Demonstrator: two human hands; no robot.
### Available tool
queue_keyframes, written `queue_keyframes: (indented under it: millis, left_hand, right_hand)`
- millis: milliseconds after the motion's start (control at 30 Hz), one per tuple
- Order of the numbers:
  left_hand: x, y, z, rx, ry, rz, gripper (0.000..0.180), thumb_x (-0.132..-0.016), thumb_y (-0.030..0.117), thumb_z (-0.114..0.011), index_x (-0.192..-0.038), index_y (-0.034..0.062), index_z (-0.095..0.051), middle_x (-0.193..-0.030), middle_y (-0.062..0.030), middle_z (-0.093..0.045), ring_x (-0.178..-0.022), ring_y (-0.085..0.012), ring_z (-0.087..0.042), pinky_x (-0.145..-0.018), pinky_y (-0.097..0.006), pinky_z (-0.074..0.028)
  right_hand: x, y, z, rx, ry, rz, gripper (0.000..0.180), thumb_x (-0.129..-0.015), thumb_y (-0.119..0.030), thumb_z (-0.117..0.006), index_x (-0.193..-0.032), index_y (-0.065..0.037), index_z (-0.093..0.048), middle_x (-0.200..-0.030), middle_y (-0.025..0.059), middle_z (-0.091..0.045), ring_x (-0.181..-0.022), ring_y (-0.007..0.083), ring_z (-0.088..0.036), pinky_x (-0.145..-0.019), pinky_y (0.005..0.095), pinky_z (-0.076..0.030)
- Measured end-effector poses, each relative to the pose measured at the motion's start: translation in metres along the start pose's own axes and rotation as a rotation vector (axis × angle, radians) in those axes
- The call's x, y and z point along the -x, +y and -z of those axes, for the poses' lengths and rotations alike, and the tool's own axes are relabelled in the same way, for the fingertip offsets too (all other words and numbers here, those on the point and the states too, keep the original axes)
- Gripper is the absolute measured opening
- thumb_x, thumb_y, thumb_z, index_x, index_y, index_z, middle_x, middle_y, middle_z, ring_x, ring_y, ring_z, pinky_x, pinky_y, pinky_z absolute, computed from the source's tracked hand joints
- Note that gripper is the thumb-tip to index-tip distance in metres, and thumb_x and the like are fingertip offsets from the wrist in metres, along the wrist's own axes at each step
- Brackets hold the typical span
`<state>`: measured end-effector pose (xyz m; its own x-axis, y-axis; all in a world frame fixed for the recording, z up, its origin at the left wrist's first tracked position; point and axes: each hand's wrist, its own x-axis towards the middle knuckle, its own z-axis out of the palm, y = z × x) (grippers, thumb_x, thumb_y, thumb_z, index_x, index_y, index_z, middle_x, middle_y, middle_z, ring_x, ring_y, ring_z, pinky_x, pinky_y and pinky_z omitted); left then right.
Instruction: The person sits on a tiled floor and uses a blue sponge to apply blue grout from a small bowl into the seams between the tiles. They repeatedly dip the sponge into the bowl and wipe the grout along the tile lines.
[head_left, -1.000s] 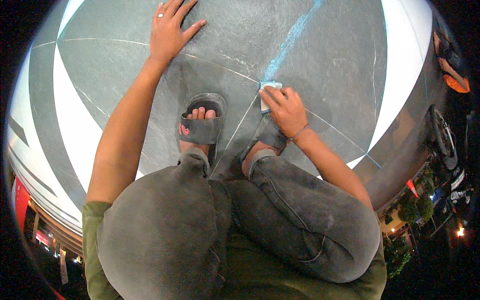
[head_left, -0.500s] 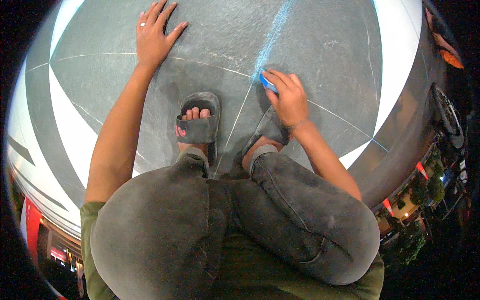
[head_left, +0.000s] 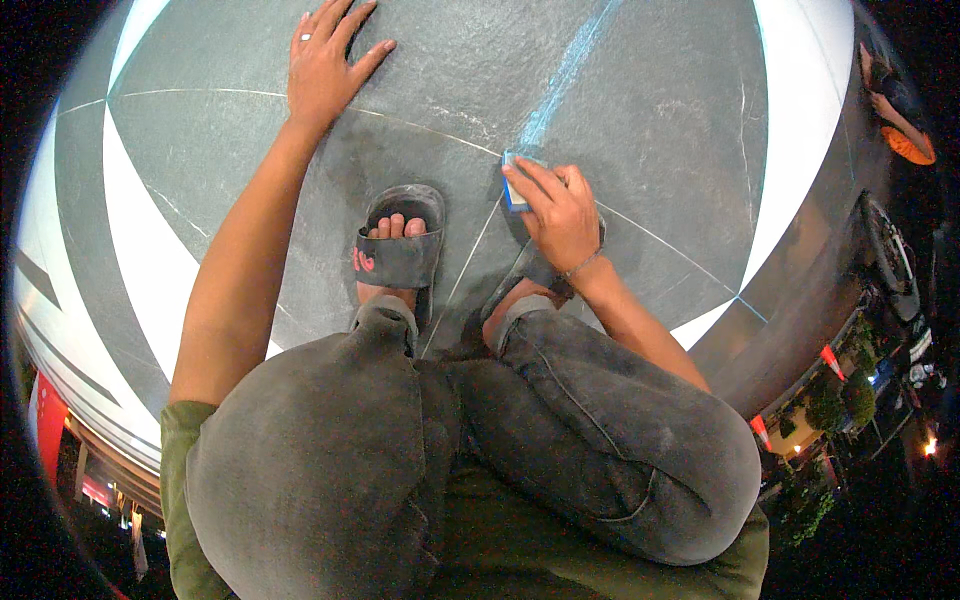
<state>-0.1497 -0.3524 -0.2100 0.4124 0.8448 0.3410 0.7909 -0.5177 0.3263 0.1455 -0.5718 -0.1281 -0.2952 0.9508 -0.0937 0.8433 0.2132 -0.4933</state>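
Note:
My right hand (head_left: 556, 212) grips a small blue and white block (head_left: 514, 186) and presses it on the grey stone slab (head_left: 660, 120), at the near end of a pale blue streak (head_left: 565, 75). My left hand (head_left: 325, 60) lies flat on the slab with its fingers spread, a ring on one finger, holding nothing. I am squatting, and my left foot in a dark sandal (head_left: 398, 250) stands between the two hands. The other foot is mostly hidden under my right hand.
Thin scored lines (head_left: 420, 122) cross the slab. White bands (head_left: 795, 130) flank the grey surface left and right. A person in an orange top (head_left: 905, 125) is at the far right edge. Small trees and lights (head_left: 840, 400) show far below at lower right.
My right hand has slid the block toward me and a little left along the blue streak. My left hand has stayed flat on the slab.

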Motion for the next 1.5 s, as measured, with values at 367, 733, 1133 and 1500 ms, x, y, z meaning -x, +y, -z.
queue_keyframes:
  millis: [367, 733, 1133, 1500]
  left_hand:
    - [0.004, -0.002, 0.002, -0.005, -0.001, -0.008, 0.057, -0.092, 0.047, -0.074, -0.140, 0.0190, -0.064, -0.154, -0.0049, -0.054, -0.145, -0.0299, -0.046, -0.121, -0.053, -0.030]
    - [0.001, -0.004, 0.000, 0.058, 0.017, -0.011, 0.058, -0.090, 0.047, -0.075, -0.139, 0.0186, -0.064, -0.154, -0.0048, -0.054, -0.144, -0.0298, -0.047, -0.121, -0.052, -0.031]
    - [-0.004, 0.001, 0.001, -0.012, -0.016, -0.009, 0.057, -0.091, 0.045, -0.075, -0.139, 0.0179, -0.064, -0.154, -0.0046, -0.054, -0.145, -0.0287, -0.046, -0.122, -0.052, -0.030]
    - [0.000, 0.001, 0.003, -0.011, -0.012, -0.003, 0.056, -0.091, 0.045, -0.075, -0.139, 0.0183, -0.064, -0.154, -0.0047, -0.054, -0.146, -0.0280, -0.046, -0.121, -0.053, -0.030]
  right_hand:
    - [0.000, -0.013, 0.012, 0.096, -0.173, -0.170, 0.041, -0.083, -0.015, -0.075, -0.123, -0.009, -0.068, -0.114, 0.0079, -0.073, -0.094, 0.0299, -0.066, -0.090, 0.0430, -0.052]
    - [-0.014, -0.016, -0.033, -0.136, -0.017, 0.074, 0.057, -0.073, -0.009, -0.079, -0.129, -0.009, -0.066, -0.125, 0.0067, -0.069, -0.101, 0.0280, -0.063, -0.092, 0.0391, -0.053]
    - [0.000, 0.016, 0.002, 0.056, -0.002, -0.124, 0.061, -0.071, -0.011, -0.080, -0.131, -0.019, -0.068, -0.130, 0.0037, -0.067, -0.107, 0.0277, -0.060, -0.091, 0.0424, -0.051]
    - [0.012, -0.006, 0.005, -0.019, -0.003, -0.049, 0.066, -0.067, -0.006, -0.080, -0.131, -0.020, -0.070, -0.132, 0.0012, -0.067, -0.103, 0.0274, -0.060, -0.091, 0.0406, -0.051]
